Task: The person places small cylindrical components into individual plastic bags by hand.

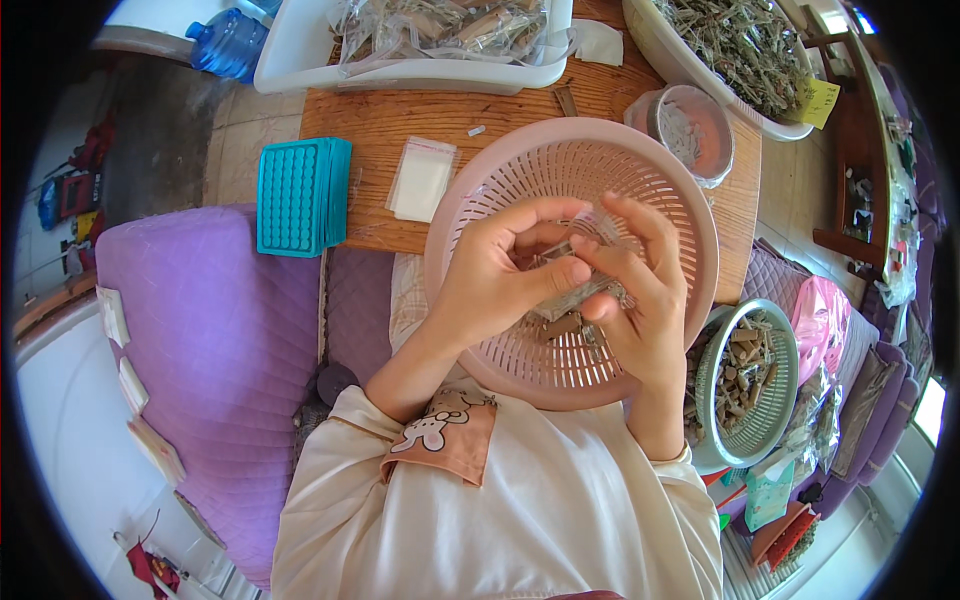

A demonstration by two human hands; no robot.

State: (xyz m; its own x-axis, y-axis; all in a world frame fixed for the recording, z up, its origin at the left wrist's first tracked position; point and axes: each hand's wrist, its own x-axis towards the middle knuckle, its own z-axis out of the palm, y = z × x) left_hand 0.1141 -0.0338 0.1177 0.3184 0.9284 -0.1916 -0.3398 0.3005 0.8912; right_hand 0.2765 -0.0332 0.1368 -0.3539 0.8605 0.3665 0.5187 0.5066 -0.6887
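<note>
Both hands meet over the pink colander [640,180]. The left hand [495,275] is curled, thumb and fingers pinching one end of a small clear packet [572,290] of brownish pieces. The right hand [645,300] closes on the packet's other end, fingers bent over the top. The packet sits between the two palms, just above the colander's slotted floor, where one brown piece [562,326] lies. The colander rests on the wooden desk [400,120], a teal tray [300,195] to its left, a green basket [745,385] of sticks to its right.
</note>
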